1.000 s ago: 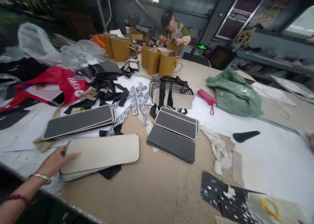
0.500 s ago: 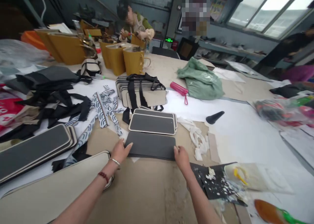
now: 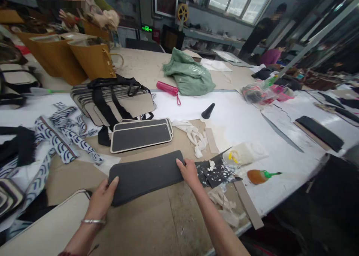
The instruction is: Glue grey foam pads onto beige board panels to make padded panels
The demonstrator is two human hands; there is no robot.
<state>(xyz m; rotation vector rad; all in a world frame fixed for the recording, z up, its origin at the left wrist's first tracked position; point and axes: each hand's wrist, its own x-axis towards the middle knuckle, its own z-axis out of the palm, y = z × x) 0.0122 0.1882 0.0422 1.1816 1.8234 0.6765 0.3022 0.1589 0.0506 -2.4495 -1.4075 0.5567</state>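
Between my two hands is a dark grey rectangular panel (image 3: 147, 177) with rounded corners, tilted so its right end sits higher in view. My left hand (image 3: 101, 199) pinches its left end, thumb on top. At the right end my right hand (image 3: 188, 171) grips it the same way, with the fingers partly hidden underneath. Just beyond lie grey panels with cream borders (image 3: 141, 137), stacked with edges offset. Behind these stands a bundle of similar panels (image 3: 126, 102) tied with black straps. A larger cream panel (image 3: 50, 226) lies by my left forearm.
Patterned ribbon strips (image 3: 57, 140) lie at left. To the right are a glue-spattered black sheet (image 3: 217, 175), a bottle of amber liquid with a green nozzle (image 3: 257, 176) and white cloth scraps (image 3: 193, 134). Farther back are a pink pouch (image 3: 167, 88), a green bag (image 3: 190, 74) and mustard bags (image 3: 92, 61).
The view has swung to the right. Both hands still hold the dark grey panel, which has moved nearer to me, away from the bordered panels, and turned at an angle.
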